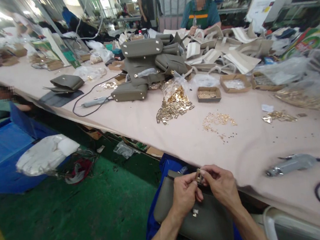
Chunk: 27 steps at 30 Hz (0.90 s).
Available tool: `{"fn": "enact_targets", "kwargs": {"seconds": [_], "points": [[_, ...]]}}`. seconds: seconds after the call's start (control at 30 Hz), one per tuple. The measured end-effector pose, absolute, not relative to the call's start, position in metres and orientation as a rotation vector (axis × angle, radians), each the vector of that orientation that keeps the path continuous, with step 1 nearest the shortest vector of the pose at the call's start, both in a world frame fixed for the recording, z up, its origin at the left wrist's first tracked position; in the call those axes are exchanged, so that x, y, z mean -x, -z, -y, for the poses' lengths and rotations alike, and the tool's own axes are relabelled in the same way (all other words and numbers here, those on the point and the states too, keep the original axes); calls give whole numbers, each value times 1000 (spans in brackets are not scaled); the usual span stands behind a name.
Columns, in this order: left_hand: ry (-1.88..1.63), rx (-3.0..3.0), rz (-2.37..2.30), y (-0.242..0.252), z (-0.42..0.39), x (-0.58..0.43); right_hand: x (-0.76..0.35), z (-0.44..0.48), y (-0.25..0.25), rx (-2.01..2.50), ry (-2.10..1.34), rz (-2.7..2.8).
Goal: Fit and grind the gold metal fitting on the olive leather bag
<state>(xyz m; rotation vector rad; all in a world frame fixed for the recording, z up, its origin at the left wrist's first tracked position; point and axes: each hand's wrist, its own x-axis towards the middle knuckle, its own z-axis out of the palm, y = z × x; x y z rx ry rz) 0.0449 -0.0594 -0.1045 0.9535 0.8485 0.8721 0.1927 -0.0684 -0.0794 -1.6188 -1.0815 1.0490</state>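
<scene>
Between left hand [185, 194] and right hand [222, 185], a metal clasp [199, 176] sits pinched by both grips.

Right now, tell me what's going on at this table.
A person pinches a small gold fitting between left hand and right hand at the top edge of a grey-green handbag held below the table edge. On the table lie a corded hand tool, loose gold hardware and a stack of matching bags. Across it, another person handles pale pieces.
</scene>
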Motion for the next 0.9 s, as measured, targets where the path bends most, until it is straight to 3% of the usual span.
{"fn": "enact_targets", "kwargs": {"seconds": [0.63, 0.9], "points": [[-969, -811, -893, 117, 61, -46, -195, 67, 76, 1523, -1162, 1041], [-967, -802, -838, 111, 60, -45, -216, 56, 79, 1233, -1600, 1155]]}}
